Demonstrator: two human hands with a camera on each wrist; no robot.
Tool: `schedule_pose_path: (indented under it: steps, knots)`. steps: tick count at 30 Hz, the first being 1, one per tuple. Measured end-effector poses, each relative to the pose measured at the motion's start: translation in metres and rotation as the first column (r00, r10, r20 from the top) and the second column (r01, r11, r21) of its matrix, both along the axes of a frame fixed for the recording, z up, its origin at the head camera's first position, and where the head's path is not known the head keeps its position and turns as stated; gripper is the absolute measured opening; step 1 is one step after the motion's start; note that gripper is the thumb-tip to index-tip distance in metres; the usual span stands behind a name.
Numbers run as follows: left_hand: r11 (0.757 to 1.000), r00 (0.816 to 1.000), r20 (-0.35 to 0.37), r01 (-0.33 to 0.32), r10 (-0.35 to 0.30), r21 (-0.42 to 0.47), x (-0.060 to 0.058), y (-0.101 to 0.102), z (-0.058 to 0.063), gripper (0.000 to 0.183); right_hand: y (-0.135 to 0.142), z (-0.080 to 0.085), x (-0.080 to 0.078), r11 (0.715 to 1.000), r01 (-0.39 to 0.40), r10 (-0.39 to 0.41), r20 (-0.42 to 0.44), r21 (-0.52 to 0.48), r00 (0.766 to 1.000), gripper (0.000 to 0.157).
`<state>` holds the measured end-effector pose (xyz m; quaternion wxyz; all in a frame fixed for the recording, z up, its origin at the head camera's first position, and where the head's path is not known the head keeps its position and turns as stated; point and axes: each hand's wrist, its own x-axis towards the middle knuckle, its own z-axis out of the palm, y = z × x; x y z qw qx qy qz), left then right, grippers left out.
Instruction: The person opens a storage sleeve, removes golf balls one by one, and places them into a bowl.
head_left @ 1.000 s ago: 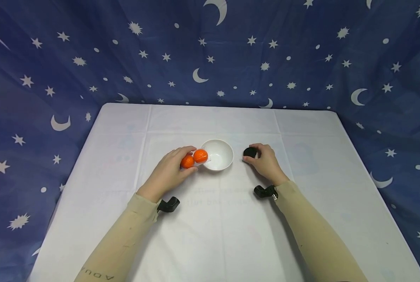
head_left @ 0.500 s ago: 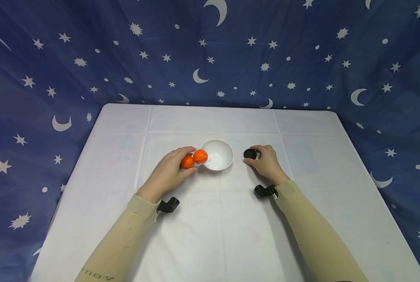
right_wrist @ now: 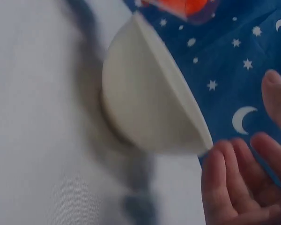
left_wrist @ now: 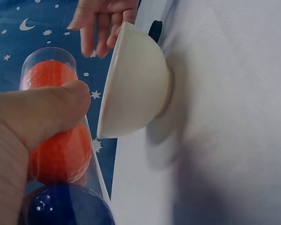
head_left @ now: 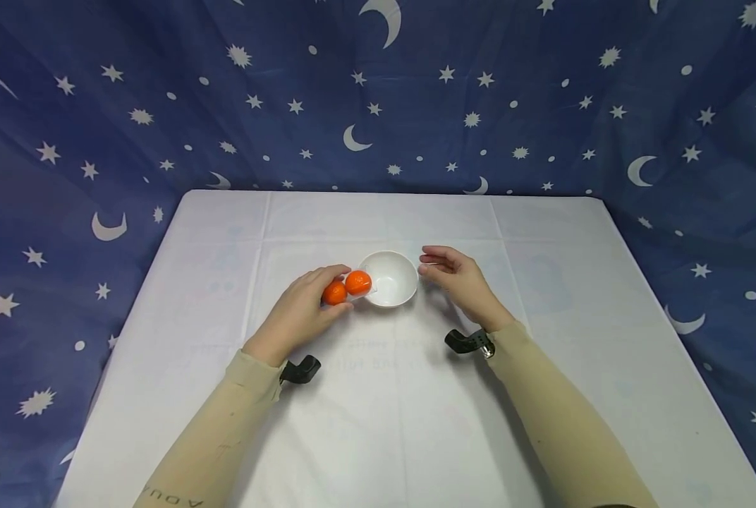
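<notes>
The left forearm reaches in low from its own side, its hand point(head_left: 298, 307) tipped palm-inward; the right forearm mirrors it, that hand point(head_left: 463, 286) sideways above the bench point(head_left: 378, 430), palm towards its partner. Each wrist below its sleeve carries a black camera mount, left point(head_left: 302, 369) and right point(head_left: 463, 342). Between the hands a white bowl point(head_left: 395, 279) stands upright on its foot, and a blue curtain point(head_left: 378, 99) with stars and moons hangs beyond them. The left hand grips a clear tube point(left_wrist: 49, 55) holding two orange balls point(left_wrist: 61, 157) and a dark blue one point(left_wrist: 70, 206) – thumb along the side, far end by the bowl's rim. The right hand is slack and free, fingers slightly bent, thumb apart – close beside the rim, contact uncertain.
</notes>
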<state>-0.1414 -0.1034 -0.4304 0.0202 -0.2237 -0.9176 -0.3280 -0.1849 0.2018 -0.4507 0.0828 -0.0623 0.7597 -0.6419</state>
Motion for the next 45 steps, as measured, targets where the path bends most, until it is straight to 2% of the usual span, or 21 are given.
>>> schedule_pose_path:
  steps: [1,3,9,16,23,33,40,45]
  knots:
    - [1.0,1.0,-0.001,0.004,-0.004,0.0,0.0,0.0,0.001,0.06,-0.004,0.001,0.001,0.997,-0.035,0.037,0.016,-0.062,0.999,0.055]
    - [1.0,1.0,-0.008,0.012,-0.012,-0.003,0.0,0.001,0.002,0.06,-0.011,0.003,0.002,0.989,-0.083,0.087,0.028,-0.118,0.996,0.053]
    - [1.0,0.999,-0.022,0.025,-0.025,-0.018,0.0,0.005,0.009,0.059,-0.022,0.011,0.007,0.988,-0.134,0.133,-0.022,-0.076,0.991,0.054]
    - [0.998,1.0,-0.014,0.022,-0.022,-0.065,-0.001,0.005,0.015,0.059,-0.035,0.015,0.01,0.962,-0.23,0.238,0.041,-0.149,0.97,0.057]
    - [0.992,0.996,-0.076,0.034,-0.044,-0.125,-0.003,0.003,0.022,0.06,-0.044,0.016,0.013,0.952,-0.276,0.284,0.052,-0.132,0.957,0.053]
    - [0.973,0.993,-0.098,0.04,-0.064,-0.227,0.001,0.005,0.028,0.06,-0.049,0.011,0.014,0.944,-0.313,0.322,0.081,-0.102,0.943,0.056]
    - [0.96,0.978,-0.188,0.036,-0.092,-0.279,0.005,0.008,0.034,0.057,-0.052,0.012,0.016,0.939,-0.33,0.339,0.11,-0.094,0.934,0.057]
    - [0.956,0.969,-0.224,0.031,-0.1,-0.293,0.005,0.008,0.035,0.056,-0.053,0.012,0.016,0.94,-0.329,0.337,0.1,-0.087,0.936,0.055]
